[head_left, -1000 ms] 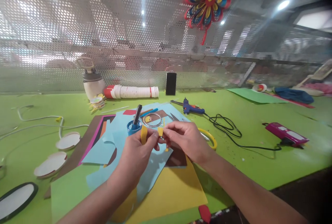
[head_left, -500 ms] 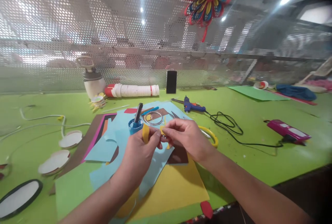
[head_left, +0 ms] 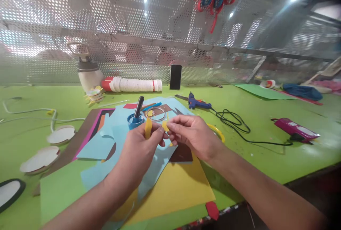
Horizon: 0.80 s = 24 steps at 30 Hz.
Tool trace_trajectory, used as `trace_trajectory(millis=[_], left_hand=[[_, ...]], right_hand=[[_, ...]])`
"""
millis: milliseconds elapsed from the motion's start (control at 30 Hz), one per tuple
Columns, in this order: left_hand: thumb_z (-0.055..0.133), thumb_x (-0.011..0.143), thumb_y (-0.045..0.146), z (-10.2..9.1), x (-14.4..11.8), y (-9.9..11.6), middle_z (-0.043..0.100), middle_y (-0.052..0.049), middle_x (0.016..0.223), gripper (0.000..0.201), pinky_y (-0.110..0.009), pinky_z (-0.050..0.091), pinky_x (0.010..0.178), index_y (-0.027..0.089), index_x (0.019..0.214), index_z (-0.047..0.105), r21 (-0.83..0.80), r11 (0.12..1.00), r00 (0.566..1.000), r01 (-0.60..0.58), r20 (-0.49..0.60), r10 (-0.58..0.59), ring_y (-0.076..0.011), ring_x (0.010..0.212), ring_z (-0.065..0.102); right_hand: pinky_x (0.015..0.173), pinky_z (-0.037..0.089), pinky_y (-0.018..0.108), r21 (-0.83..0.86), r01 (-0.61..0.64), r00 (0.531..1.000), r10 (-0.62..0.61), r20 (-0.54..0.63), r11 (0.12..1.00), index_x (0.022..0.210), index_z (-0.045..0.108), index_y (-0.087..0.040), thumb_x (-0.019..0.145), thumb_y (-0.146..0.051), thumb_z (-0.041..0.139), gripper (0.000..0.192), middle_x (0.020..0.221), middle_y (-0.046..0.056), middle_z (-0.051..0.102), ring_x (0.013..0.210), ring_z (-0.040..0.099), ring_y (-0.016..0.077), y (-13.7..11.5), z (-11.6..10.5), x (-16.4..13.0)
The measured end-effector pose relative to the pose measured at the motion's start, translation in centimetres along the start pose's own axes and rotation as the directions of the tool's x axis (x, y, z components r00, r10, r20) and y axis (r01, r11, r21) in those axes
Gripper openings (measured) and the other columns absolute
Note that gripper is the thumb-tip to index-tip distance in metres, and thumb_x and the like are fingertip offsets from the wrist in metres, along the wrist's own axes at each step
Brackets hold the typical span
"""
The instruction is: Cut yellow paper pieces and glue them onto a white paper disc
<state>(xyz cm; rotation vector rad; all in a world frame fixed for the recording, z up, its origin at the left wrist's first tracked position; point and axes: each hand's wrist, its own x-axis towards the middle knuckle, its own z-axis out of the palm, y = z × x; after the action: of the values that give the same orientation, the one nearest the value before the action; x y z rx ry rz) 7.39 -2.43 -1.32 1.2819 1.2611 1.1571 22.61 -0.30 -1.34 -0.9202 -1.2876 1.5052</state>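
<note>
We hold a small yellow paper piece (head_left: 165, 126) between both hands, above the middle of the table (head_left: 266, 151). Our right hand (head_left: 193, 138) has its grip pinched together on one end of that piece, thumb and forefinger closed over it. Our left hand (head_left: 138, 150) meets it from the other side, fingertips touching the same piece, and its grip is also clamped on a yellow paper strip (head_left: 148, 129) that stands up between the fingers. Just beyond the hands sits a blue glue pot (head_left: 134, 120) with a dark brush handle leaning in it, and beside that a clear ring (head_left: 156, 114). Under our wrists lie light blue sheets (head_left: 117, 141), a brown sheet (head_left: 182, 153) and a yellow sheet (head_left: 173, 191). Farther back rests a blue glue gun (head_left: 195, 103), its black cord (head_left: 237, 128) running right.
</note>
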Motion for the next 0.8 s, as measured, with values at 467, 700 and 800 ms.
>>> trace_trajectory(millis=[467,700,800], left_hand=[[0.061,0.078,0.033,0.00,-0.03,0.19,0.057,0.004,0.056,0.021,-0.023,0.024,0.044,0.017,0.064,0.058,-0.025,0.998,0.998,-0.066,-0.007,0.066,-0.0062,0.045,0.033],[0.063,0.078,0.034,0.06,-0.22,0.12,0.056,0.004,0.056,0.021,-0.023,0.026,0.045,0.017,0.065,0.060,-0.008,0.996,0.996,-0.087,-0.014,0.087,-0.0073,0.046,0.036],[0.064,0.077,0.034,0.10,-0.28,0.16,0.055,0.004,0.054,0.020,-0.023,0.025,0.044,0.017,0.065,0.061,-0.018,0.996,0.996,-0.091,-0.025,0.090,-0.0070,0.045,0.033]], right_hand=[[0.059,0.044,0.026,0.062,-0.007,0.999,0.005,0.041,0.998,0.079,0.069,-0.015,0.074,-0.032,0.078,0.020,0.068,0.001,0.066,0.063,0.058,0.0110,-0.30,0.28,-0.16],[0.058,0.042,0.027,0.089,-0.028,0.998,0.024,0.051,0.996,0.073,0.068,-0.014,0.070,-0.028,0.082,0.019,0.065,0.000,0.067,0.056,0.058,0.0106,-0.14,-0.02,0.08],[0.057,0.041,0.027,0.105,-0.018,0.999,0.013,0.052,0.994,0.072,0.068,-0.015,0.068,-0.028,0.082,0.020,0.063,0.000,0.066,0.056,0.057,0.0103,-0.21,-0.02,0.08]])
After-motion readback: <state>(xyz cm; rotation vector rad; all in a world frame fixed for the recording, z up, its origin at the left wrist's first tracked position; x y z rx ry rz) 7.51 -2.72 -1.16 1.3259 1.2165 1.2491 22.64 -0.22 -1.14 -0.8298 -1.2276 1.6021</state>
